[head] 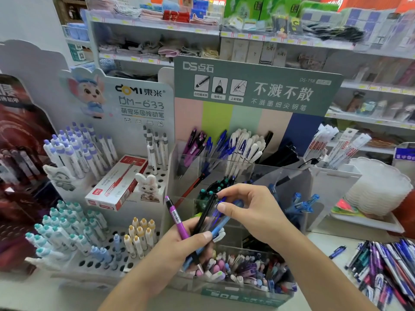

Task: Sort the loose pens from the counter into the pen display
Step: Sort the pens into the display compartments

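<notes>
Loose pens [386,265] lie in a heap on the white counter [323,241] at the far right, and the edge of the picture cuts the heap off, so its full extent is not visible. One blue pen [337,252] lies alone just beside the heap. The shelves [269,37] behind are blurred and their goods are hard to make out.

The pen display [244,176] stands in the middle, a clear stand with many compartments under a green sign. The back compartments hold purple, blue and white pens standing upright, and a black group at the right. A middle compartment holds pens with teal tops, partly hidden behind the hands. The front low compartment [242,270] is full of small mixed pieces; I cannot tell what they are. To the left, a white perforated stand [94,263] holds pens in rows, and a red-and-white box [116,185] lies on it.

The left hand [190,245] grips a small bunch of pens: a purple pen [177,218], a black pen [206,212] and a blue one [219,227], all tilted, their lower ends hidden by the fingers. The right hand [249,209] pinches the upper end of the blue one between thumb and forefinger, in front of the display.
</notes>
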